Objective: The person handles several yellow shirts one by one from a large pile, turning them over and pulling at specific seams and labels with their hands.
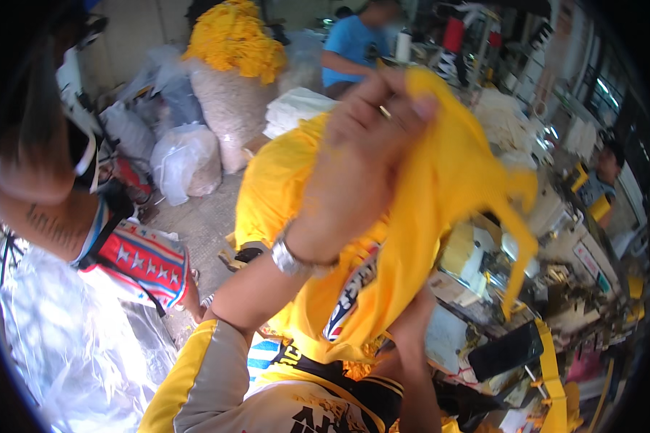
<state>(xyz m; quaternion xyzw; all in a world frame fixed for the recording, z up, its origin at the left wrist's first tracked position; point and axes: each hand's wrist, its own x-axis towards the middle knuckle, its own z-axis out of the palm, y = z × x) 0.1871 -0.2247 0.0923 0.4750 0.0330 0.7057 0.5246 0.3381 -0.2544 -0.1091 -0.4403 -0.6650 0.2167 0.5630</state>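
A yellow cloth garment [455, 166] with a dark printed patch hangs raised in front of me. My left hand [365, 155], with a silver watch at the wrist, is closed on its upper part, fingers pinching the fabric. Narrow yellow strips dangle from the garment's right side. Lower down, my right hand [414, 317] is against the garment's right edge, its fingers hidden behind the cloth. More yellow fabric [271, 191] is bunched behind my left wrist, and some lies around my lap.
A sewing machine [581, 245] stands on the cluttered table to the right, with a black phone [505, 351] nearer me. At left, a person in patterned shorts [141, 260] stands by clear plastic sheeting [72, 332]. Stuffed sacks [231, 108] and a person in a blue shirt [354, 50] are farther back.
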